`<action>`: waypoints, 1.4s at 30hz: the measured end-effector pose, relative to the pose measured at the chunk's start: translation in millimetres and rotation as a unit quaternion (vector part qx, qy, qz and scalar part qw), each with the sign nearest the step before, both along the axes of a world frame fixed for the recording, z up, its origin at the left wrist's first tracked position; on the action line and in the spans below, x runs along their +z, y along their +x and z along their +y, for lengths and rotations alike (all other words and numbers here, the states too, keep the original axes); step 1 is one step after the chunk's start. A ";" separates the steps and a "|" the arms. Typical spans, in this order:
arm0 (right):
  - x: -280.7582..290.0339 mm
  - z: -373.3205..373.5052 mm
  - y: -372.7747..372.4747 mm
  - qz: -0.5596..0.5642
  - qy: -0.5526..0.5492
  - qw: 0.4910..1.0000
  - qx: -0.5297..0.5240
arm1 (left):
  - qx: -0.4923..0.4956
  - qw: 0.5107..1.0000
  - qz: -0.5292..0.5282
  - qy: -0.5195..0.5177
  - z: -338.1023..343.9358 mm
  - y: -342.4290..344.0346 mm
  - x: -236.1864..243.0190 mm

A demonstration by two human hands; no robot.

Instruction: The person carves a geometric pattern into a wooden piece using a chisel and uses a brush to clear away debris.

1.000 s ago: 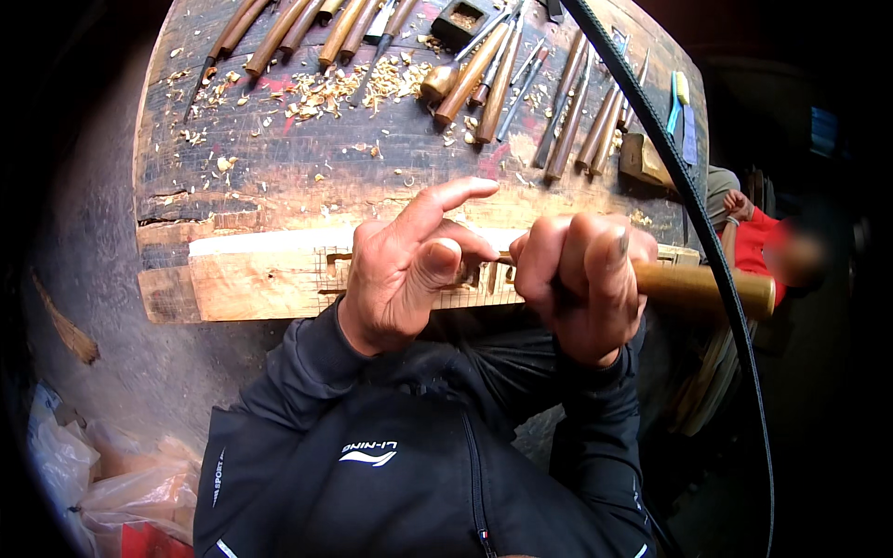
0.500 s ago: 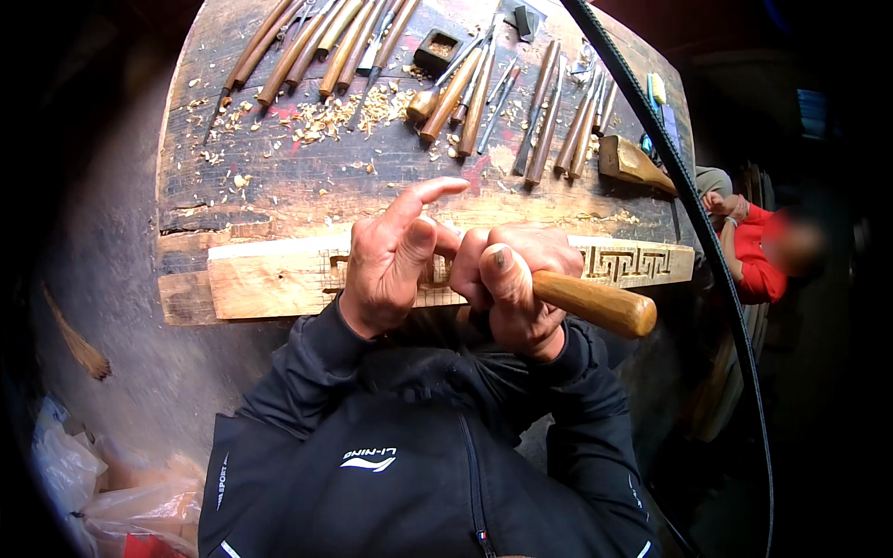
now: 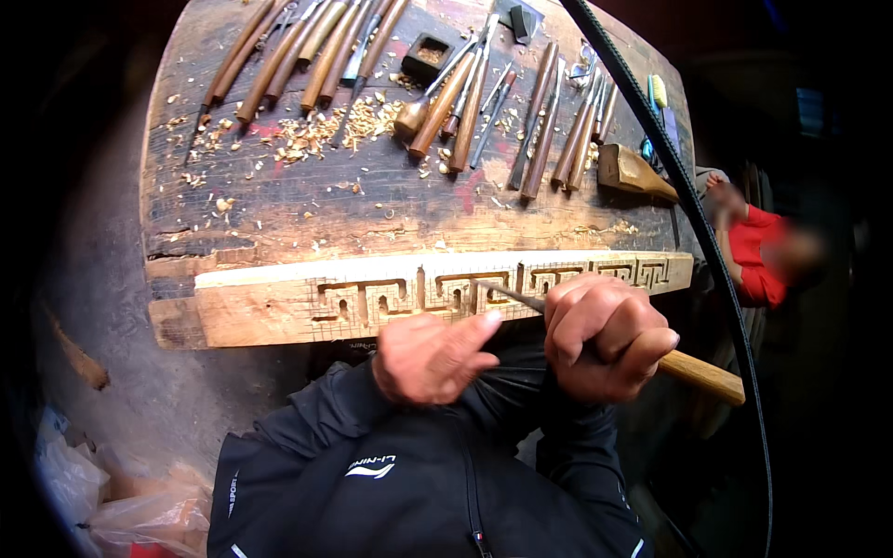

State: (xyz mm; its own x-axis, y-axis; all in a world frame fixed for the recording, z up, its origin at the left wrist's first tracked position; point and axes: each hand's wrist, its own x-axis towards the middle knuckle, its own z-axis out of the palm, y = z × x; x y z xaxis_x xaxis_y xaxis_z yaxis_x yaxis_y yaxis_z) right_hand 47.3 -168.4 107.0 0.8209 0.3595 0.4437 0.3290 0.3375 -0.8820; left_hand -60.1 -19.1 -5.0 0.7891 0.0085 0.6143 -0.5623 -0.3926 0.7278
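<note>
1. Since the earlier frame, the left hand (image 3: 435, 360) has dropped from over the carved board (image 3: 437, 296) to its near edge, while the right hand (image 3: 605, 339) has shifted rightward along it, baring the chisel's (image 3: 521, 299) shaft.
2. Beneath the board is the near side of the tabletop (image 3: 279, 216); along its face, angular cuts run from the right end past the middle, with gridded wood between them toward the left, so the carving looks well advanced but unfinished (the left end is plain).
3. Right fingers curl tightly round the chisel, its tip over the board's middle; contact is unclear.
4. Left fingers are loosely spread, index outstretched, holding nothing visible; whether they touch the board cannot be told.
</note>
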 end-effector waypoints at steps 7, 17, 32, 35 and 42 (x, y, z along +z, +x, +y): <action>-3.5 3.7 11.1 0.045 -0.001 0.999 0.027 | -0.015 1.000 0.014 -0.013 -21.7 13.3 -2.0; -5.8 11.9 12.9 0.049 -0.047 0.997 0.039 | 0.017 1.000 0.021 -0.014 -21.8 12.6 -5.8; -30.1 25.4 -9.9 -0.120 -0.072 0.990 -0.024 | 0.019 0.995 -0.039 -0.088 -28.0 13.3 -18.2; -27.8 15.9 -32.5 -0.114 0.004 0.983 -0.147 | 0.027 0.998 -0.049 -0.029 -31.0 18.6 0.2; -27.3 -12.6 -83.7 -0.119 0.079 0.971 -0.193 | -0.100 0.993 -0.030 0.059 -27.6 20.0 16.7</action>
